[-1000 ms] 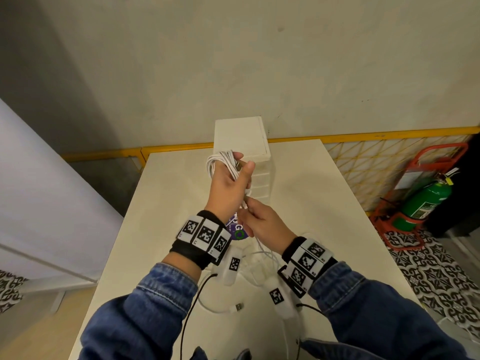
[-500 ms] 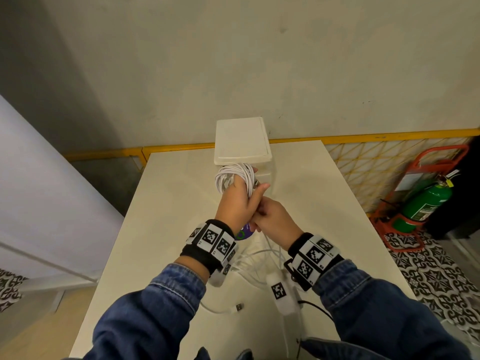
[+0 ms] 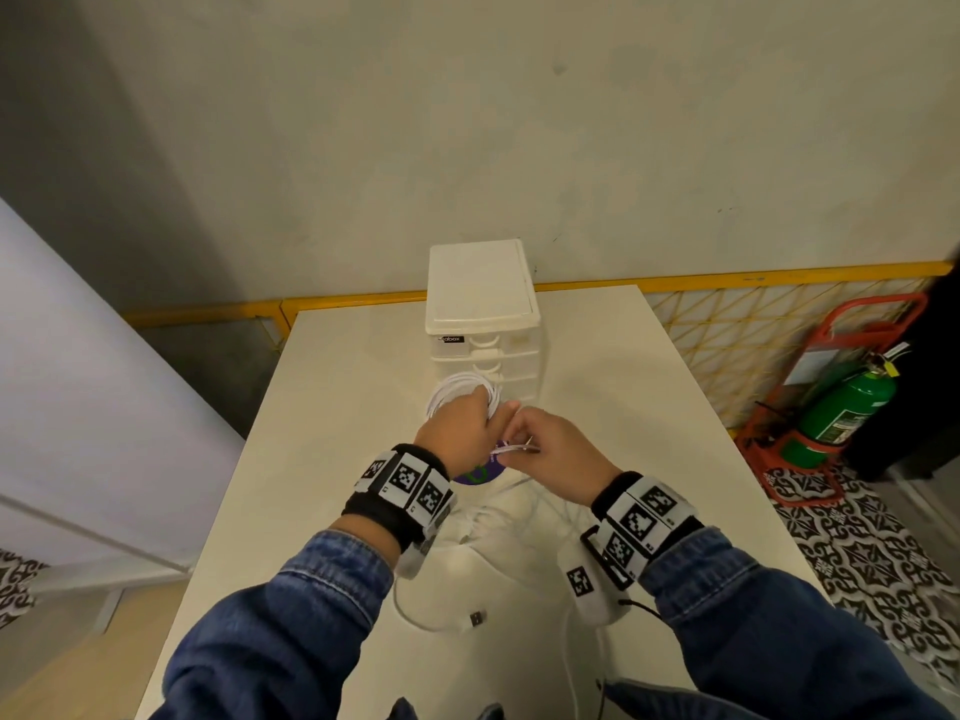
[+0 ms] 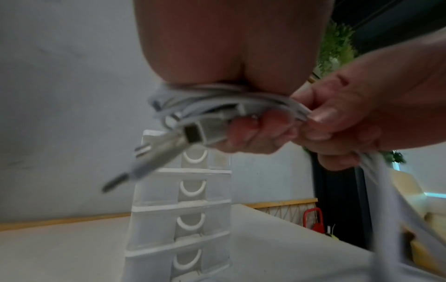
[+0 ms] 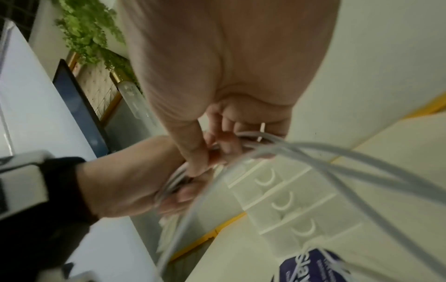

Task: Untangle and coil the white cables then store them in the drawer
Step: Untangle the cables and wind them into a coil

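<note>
Fingers [image 3: 511,410] lower, coil [image 3: 462,389] fuller.

I see the white cable [image 3: 462,389], the cream table [image 3: 623,387], a white drawer unit [image 3: 480,288], my blue denim sleeves [image 3: 291,631], and a green extinguisher [image 3: 844,407].

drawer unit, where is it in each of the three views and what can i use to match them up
Head: the drawer unit stands upper centre at the table's far edge, just beyond the coiled white cable.
Left wrist: lower centre, a tall stack of drawers beneath the coil.
Right wrist: lower right, tilted diagonally, behind loose cable strands.
Shared landmark: the crescent drawer handles.
</note>
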`<state>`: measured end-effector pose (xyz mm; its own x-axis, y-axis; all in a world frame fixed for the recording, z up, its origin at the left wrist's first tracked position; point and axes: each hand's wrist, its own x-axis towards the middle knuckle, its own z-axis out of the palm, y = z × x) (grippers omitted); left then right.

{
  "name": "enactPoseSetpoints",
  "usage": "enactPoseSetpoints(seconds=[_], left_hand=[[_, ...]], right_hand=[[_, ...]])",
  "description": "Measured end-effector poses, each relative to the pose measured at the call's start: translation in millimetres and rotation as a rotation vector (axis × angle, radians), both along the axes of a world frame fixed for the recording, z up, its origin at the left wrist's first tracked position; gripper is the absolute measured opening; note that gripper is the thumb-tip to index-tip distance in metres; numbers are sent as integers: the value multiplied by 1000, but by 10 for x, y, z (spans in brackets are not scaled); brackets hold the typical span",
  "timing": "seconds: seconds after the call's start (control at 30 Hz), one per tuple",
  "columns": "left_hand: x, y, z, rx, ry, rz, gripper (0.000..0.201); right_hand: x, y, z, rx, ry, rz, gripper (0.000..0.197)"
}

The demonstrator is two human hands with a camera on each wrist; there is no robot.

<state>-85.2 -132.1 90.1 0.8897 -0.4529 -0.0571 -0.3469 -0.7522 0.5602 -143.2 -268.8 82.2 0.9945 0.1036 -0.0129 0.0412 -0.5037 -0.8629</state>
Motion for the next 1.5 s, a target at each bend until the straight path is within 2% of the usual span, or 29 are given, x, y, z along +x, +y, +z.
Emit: enactPoseSetpoints(seconds=[0.1,0.2,0.27,0.33,0.43,0.5,0.57,0.67,0.8,0.87,0.93,0.97,1.03,1.13,1.3,1.43,1.5], left_hand=[[-66,37,63,-134,224,-52,43],[-163,47,149,-314,450,-130,61],[-203,56,209,-409,565,-188,65],[-230,70,261,-468,646,-251,62],[-278,63,339,-563,718,-310,38],[-296,39,387,-683,758,-302,31],[-309,-2,438,-835,807,-289,40],[-314,-32,508,-1070,918,-327,31],[-269,-1,656,-1404,1016,-497,27],[-226,41,770,-1516,1014,-493,26],[-162,91,839,-1572,963,-460,26],[-133,115,853,-1597,946,-453,26],[-78,152,859,-1650,935,-427,28],[-21,231,847,-1718,835,-351,31],[164,626,976,-1873,673,-285,39],[197,738,976,-1831,673,-231,40],[160,665,929,-1712,705,-214,40]], right_hand=[[-5,-95,75,106,-79,14,31],[10,-174,165,94,-142,18,30],[40,-268,176,91,-170,-11,26],[61,-397,171,64,-215,-73,19],[97,-537,152,59,-255,-88,4],[90,-517,118,-3,-273,-42,19],[79,-446,58,-45,-277,-47,39],[97,-347,-72,-82,-308,-97,26],[111,-352,-227,-115,-298,-110,14],[99,-403,-313,-142,-314,-102,16],[92,-436,-392,-153,-275,-95,36],[81,-439,-403,-122,-221,-112,39],[78,-439,-404,-57,-121,-128,39],[50,-443,-399,-56,-78,-120,32],[-132,-731,-758,-218,73,-132,22],[-126,-914,-932,-429,245,-224,19],[-33,-892,-846,-473,259,-290,36]])
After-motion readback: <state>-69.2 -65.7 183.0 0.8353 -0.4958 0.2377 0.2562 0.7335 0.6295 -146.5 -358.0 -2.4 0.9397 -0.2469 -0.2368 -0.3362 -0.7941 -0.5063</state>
